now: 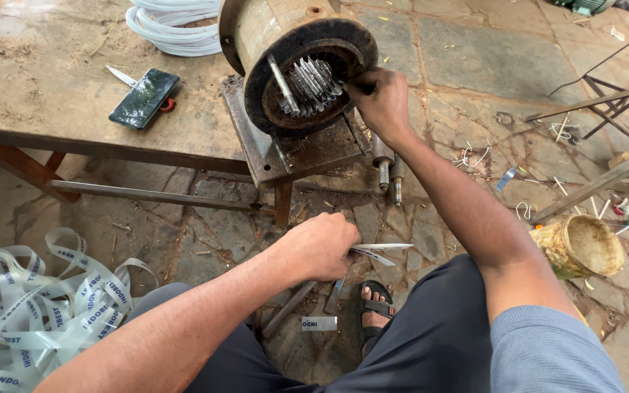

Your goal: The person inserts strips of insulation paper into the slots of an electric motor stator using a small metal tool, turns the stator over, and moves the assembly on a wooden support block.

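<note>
Insulation step: your right hand (pixel 380 98) pinches a strip into the stator (pixel 307 80) slots (far right of the worktop (pixel 45 80)); left hand (pixel 322 247) grips spare strips (pixel 380 252). Next needs a steady push.

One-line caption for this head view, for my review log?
Seated person's right hand reaches into a rusty motor stator lined with paper strips; left hand holds more white strips.

I've got a black phone (pixel 144 98) lying flat on the rusty workbench (pixel 45 80), scissors (pixel 121 76) just beside it, white coils (pixel 172 25) at the back edge, and a yellowed tin (pixel 580 245) tipped over on the stone floor.
</note>
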